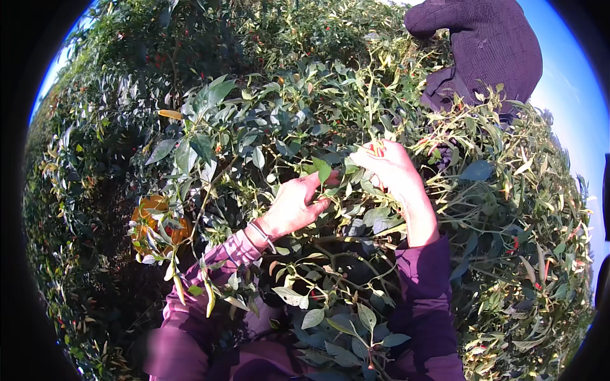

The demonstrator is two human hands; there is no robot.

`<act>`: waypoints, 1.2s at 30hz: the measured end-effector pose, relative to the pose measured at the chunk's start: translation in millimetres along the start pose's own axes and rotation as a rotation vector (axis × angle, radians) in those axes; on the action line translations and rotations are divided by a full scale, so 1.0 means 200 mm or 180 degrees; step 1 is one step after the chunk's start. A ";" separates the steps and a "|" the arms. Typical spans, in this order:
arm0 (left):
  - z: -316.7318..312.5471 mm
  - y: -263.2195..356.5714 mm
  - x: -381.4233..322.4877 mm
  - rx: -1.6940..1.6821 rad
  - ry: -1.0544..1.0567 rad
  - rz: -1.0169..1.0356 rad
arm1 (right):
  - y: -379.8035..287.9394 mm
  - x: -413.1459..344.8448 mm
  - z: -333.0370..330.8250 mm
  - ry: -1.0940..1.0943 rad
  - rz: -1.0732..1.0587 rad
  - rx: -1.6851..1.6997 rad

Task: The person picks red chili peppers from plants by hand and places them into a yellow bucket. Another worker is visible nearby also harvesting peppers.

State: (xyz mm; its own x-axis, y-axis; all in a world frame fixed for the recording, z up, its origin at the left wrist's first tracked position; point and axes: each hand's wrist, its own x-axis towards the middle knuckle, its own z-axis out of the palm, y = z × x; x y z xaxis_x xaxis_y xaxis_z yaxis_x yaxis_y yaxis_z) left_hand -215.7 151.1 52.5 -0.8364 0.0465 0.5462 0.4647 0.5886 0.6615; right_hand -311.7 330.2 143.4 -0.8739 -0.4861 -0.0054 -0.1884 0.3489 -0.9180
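My right hand (393,166) is curled near the top of a chili pepper plant (281,119), with red chili peppers (379,150) showing between its fingers. To its left, my left hand (298,200) reaches into the leaves, thumb and fingers apart. A green leaf (322,170) covers part of its fingers, so whether it grips a stem cannot be made out. A bracelet (262,236) circles the left wrist. Pale yellow-green peppers (210,297) hang from a branch by my left forearm.
An orange container (159,228) sits at left behind leaves, with something red in it. Another person (495,52) in dark clothing bends over plants at the upper right. Leafy branches (352,281) cross between my forearms. Dense pepper plants stand all around.
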 end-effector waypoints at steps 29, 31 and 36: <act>-0.01 -0.12 -0.26 0.0224 0.0694 0.0786 | -0.19 -0.27 -0.18 -0.0838 -0.1004 0.1343; -0.02 -0.10 -0.25 0.0059 0.0677 0.0651 | -0.22 -0.29 -0.16 -0.0928 -0.0558 0.0219; -0.01 -0.05 -0.23 -0.0662 0.0721 0.0269 | -0.15 -0.21 -0.01 -0.1194 -0.0767 -0.0153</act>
State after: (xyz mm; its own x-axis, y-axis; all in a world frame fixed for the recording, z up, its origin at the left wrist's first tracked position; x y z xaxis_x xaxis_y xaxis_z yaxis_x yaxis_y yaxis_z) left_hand -181.5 142.0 21.3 -0.7171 -0.1063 0.6888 0.5989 0.4115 0.6870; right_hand -269.5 341.8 172.2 -0.5810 -0.8121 0.0548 -0.3952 0.2226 -0.8912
